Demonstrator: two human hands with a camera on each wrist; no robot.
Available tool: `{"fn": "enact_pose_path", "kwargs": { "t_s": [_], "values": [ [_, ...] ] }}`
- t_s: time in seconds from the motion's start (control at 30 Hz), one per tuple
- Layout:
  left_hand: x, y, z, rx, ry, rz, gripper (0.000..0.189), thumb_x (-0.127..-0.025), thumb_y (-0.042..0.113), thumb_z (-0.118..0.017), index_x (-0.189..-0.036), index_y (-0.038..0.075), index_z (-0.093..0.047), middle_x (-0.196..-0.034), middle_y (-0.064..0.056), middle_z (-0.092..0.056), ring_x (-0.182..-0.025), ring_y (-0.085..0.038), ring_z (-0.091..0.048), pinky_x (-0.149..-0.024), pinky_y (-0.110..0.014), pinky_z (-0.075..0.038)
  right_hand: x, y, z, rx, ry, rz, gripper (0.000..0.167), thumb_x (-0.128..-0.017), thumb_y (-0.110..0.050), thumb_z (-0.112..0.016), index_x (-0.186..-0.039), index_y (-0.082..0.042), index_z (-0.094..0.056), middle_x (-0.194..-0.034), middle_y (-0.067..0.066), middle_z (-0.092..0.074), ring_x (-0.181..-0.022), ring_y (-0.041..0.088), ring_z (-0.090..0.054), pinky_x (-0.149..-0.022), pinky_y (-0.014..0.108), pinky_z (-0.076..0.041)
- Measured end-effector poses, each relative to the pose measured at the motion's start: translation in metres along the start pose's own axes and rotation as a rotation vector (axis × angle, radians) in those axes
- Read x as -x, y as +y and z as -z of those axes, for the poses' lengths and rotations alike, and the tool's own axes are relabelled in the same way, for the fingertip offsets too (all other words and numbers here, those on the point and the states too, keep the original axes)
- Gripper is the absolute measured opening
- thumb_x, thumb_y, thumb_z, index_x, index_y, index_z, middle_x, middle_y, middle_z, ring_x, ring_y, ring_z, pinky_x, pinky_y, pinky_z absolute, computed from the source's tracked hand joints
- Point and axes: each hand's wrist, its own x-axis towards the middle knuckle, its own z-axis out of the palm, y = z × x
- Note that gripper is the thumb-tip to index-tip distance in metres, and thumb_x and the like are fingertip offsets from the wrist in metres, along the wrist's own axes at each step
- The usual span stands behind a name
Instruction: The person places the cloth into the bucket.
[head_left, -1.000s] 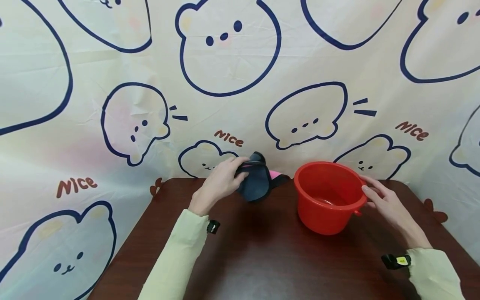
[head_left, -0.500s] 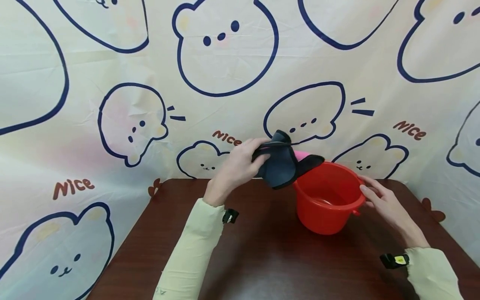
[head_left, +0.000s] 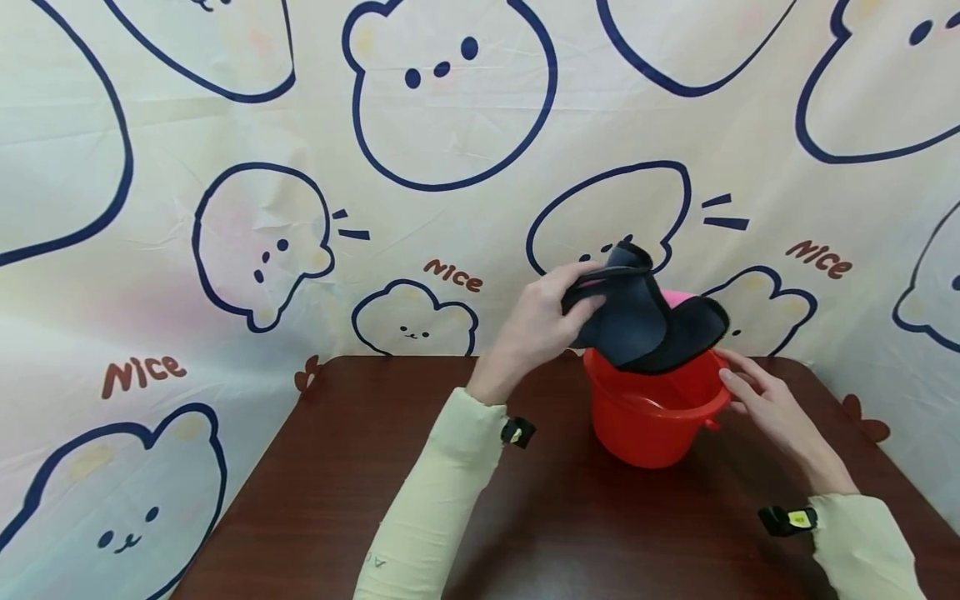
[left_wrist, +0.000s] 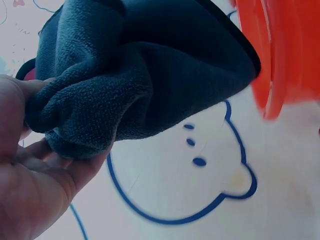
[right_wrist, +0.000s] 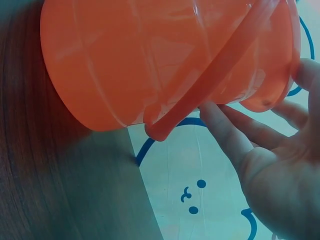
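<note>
My left hand [head_left: 534,323] pinches a dark blue-grey fleecy cloth [head_left: 630,312] with black edging, thumb on the near side. The folded cloth hangs over the mouth of a red plastic bucket [head_left: 647,435] and hides part of its opening. A pink patch [head_left: 678,297] shows behind the cloth. In the left wrist view the bunched cloth [left_wrist: 115,85] has a plush surface, and the bucket rim [left_wrist: 272,65] is just beyond it. My right hand [head_left: 772,407] holds the bucket's right rim; in the right wrist view its fingers [right_wrist: 225,130] lie by the rim and the slanting red handle [right_wrist: 215,75].
The bucket stands on a dark brown wooden table [head_left: 360,467], near its back edge. Behind and beside the table hangs a pale curtain [head_left: 420,225] printed with blue cartoon outlines. Both wrists wear small black devices at the sleeve cuffs.
My left hand has carried the cloth to the right and upward, from left of the bucket to over its mouth. The right hand and the bucket have stayed in place.
</note>
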Motion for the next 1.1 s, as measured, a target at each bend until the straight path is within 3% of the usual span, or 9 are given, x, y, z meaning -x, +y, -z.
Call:
{"fn": "enact_pose_path", "kwargs": {
  "t_s": [0.1, 0.2, 0.33, 0.43, 0.53, 0.63, 0.77, 0.9, 1.1],
  "values": [
    [-0.002, 0.000, -0.014, 0.030, -0.018, 0.004, 0.040, -0.097, 0.016, -0.062, -0.136, 0.011, -0.055, -0.136, -0.006, -0.060, -0.120, -0.015, -0.060, -0.102, -0.019, -0.047, 0.000, 0.000, 0.000, 0.004, 0.006, -0.002, 0.062, -0.104, -0.046, -0.037, -0.158, -0.021, -0.019, -0.143, 0.025, -0.047, -0.098, -0.010, -0.060, -0.080, 0.021, -0.057],
    [-0.001, -0.003, -0.027, 0.041, -0.039, 0.036, 0.041, -0.096, 0.018, -0.062, -0.137, 0.013, -0.055, -0.137, -0.004, -0.059, -0.120, -0.013, -0.059, -0.102, -0.017, -0.046, -0.002, 0.001, -0.001, -0.001, 0.010, 0.011, 0.062, -0.104, -0.045, -0.037, -0.157, -0.017, -0.021, -0.134, 0.012, -0.056, -0.096, -0.010, -0.061, -0.080, 0.018, -0.055],
    [0.000, -0.009, -0.045, 0.051, -0.066, 0.100, 0.041, -0.097, 0.020, -0.062, -0.136, 0.017, -0.055, -0.136, -0.001, -0.060, -0.117, -0.010, -0.060, -0.100, -0.016, -0.047, -0.005, 0.001, -0.006, -0.021, 0.014, 0.023, 0.056, -0.104, -0.045, -0.039, -0.155, -0.024, -0.028, -0.125, -0.014, -0.056, -0.099, -0.008, -0.061, -0.081, 0.018, -0.055],
    [0.000, -0.012, -0.057, 0.062, -0.088, 0.153, 0.039, -0.097, 0.021, -0.062, -0.135, 0.017, -0.055, -0.132, 0.000, -0.061, -0.112, -0.009, -0.060, -0.097, -0.015, -0.049, -0.007, 0.000, -0.007, -0.028, 0.021, 0.014, 0.051, -0.104, -0.046, -0.040, -0.153, -0.033, -0.031, -0.124, -0.019, -0.055, -0.101, -0.007, -0.060, -0.081, 0.019, -0.055],
    [0.000, -0.014, -0.067, 0.055, -0.099, 0.211, 0.038, -0.097, 0.021, -0.062, -0.134, 0.017, -0.056, -0.128, -0.001, -0.063, -0.108, -0.010, -0.060, -0.094, -0.016, -0.050, -0.009, -0.002, -0.007, -0.014, 0.022, 0.020, 0.049, -0.104, -0.045, -0.040, -0.151, -0.035, -0.034, -0.128, -0.014, -0.055, -0.102, -0.007, -0.059, -0.081, 0.019, -0.054],
    [0.002, -0.016, -0.075, 0.020, -0.111, 0.271, 0.038, -0.096, 0.022, -0.063, -0.134, 0.018, -0.056, -0.128, 0.000, -0.062, -0.105, -0.010, -0.059, -0.092, -0.018, -0.052, -0.009, -0.003, -0.006, 0.013, 0.010, 0.035, 0.050, -0.104, -0.044, -0.039, -0.152, -0.032, -0.033, -0.139, 0.002, -0.052, -0.103, -0.009, -0.057, -0.081, 0.021, -0.055],
    [0.004, -0.019, -0.085, -0.049, -0.156, 0.328, 0.039, -0.098, 0.025, -0.061, -0.136, 0.021, -0.055, -0.128, 0.001, -0.061, -0.105, -0.010, -0.056, -0.092, -0.021, -0.053, -0.007, -0.003, -0.005, 0.029, -0.008, 0.017, 0.055, -0.104, -0.046, -0.037, -0.155, -0.030, -0.027, -0.149, 0.022, -0.041, -0.101, -0.008, -0.058, -0.083, 0.034, -0.059],
    [0.007, -0.022, -0.090, -0.127, -0.178, 0.364, 0.040, -0.098, 0.028, -0.060, -0.137, 0.022, -0.053, -0.129, 0.001, -0.061, -0.106, -0.010, -0.056, -0.094, -0.025, -0.053, -0.008, -0.001, -0.006, 0.019, -0.025, 0.011, 0.058, -0.104, -0.048, -0.037, -0.157, -0.030, -0.022, -0.151, 0.024, -0.040, -0.101, -0.009, -0.059, -0.084, 0.042, -0.059],
    [0.010, -0.023, -0.088, -0.130, -0.171, 0.399, 0.041, -0.098, 0.030, -0.059, -0.138, 0.023, -0.051, -0.130, 0.004, -0.060, -0.107, -0.010, -0.057, -0.096, -0.027, -0.053, -0.010, 0.000, -0.013, 0.014, -0.016, 0.016, 0.059, -0.103, -0.048, -0.040, -0.157, -0.032, -0.021, -0.154, 0.019, -0.039, -0.106, -0.008, -0.057, -0.082, 0.031, -0.059]
  ]
}}
